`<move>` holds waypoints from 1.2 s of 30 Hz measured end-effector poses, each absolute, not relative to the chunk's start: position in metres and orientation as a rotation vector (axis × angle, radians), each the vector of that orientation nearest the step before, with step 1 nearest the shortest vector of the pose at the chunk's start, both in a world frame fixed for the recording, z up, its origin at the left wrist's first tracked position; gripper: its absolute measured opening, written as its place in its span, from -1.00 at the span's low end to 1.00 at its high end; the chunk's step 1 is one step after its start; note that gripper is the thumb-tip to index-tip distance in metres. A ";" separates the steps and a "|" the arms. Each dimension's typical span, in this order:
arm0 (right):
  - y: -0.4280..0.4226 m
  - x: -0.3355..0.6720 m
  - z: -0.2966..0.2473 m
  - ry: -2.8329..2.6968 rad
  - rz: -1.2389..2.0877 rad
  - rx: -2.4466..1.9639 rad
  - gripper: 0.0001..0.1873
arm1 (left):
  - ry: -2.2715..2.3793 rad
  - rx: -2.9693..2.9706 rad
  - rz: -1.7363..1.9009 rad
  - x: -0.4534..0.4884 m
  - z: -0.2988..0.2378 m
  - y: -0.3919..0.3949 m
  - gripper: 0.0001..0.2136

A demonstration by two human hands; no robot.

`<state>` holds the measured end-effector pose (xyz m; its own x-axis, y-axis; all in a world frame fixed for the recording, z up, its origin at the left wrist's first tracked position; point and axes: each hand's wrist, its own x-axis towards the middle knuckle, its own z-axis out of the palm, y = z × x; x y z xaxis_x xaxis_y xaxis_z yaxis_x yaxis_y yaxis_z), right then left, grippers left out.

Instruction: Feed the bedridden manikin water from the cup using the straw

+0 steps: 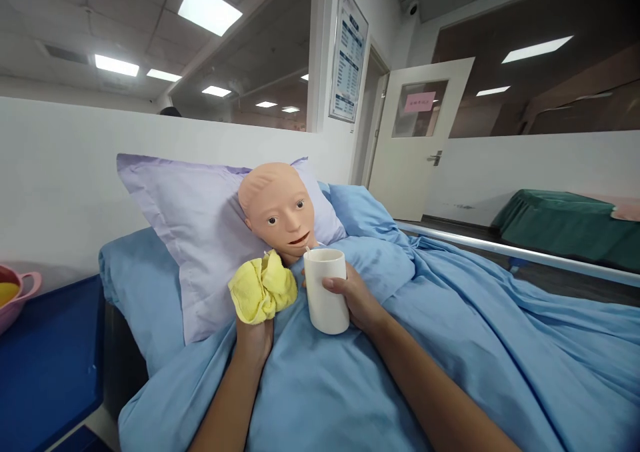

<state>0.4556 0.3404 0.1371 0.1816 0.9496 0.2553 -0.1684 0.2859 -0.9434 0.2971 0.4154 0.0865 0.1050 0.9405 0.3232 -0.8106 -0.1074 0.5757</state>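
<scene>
A training manikin (277,205) lies on its back in a bed, head on a lilac pillow (200,232), its mouth slightly parted. Near its chin, my right hand (357,295) is wrapped round a white cup (326,299) held upright. A thin white stick or straw, hard to make out, shows at the cup's rim. My left hand (254,339) is under a crumpled yellow cloth (263,289) beside the manikin's jaw; the cloth hides most of its fingers.
Blue bedding (450,345) covers the bed, with a metal side rail (525,252) along the far side. At the left, a pink basin (15,305) with something yellow in it stands on a blue surface (50,365). An open door (410,159) is behind.
</scene>
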 end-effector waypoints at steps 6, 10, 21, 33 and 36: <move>0.340 0.454 0.138 -1.093 0.969 -0.946 -0.39 | 0.215 0.753 1.515 0.297 0.086 0.415 -0.61; 0.339 0.454 0.137 -1.091 0.979 -0.934 -0.39 | 0.227 0.735 1.501 0.297 0.089 0.413 -0.55; 0.338 0.453 0.138 -1.092 0.970 -0.974 -0.45 | 0.207 0.706 1.479 0.296 0.090 0.412 -0.60; 0.337 0.453 0.139 -1.100 0.951 -0.980 -0.44 | 0.234 0.752 1.488 0.296 0.093 0.411 -0.57; 0.337 0.452 0.140 -1.112 0.939 -0.989 -0.45 | 0.235 0.747 1.487 0.296 0.093 0.411 -0.56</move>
<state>0.4523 0.3367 0.1400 0.1874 0.9461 0.2643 -0.1025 0.2864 -0.9526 0.2961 0.4109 0.0932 0.1098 0.9484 0.2975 -0.8105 -0.0878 0.5791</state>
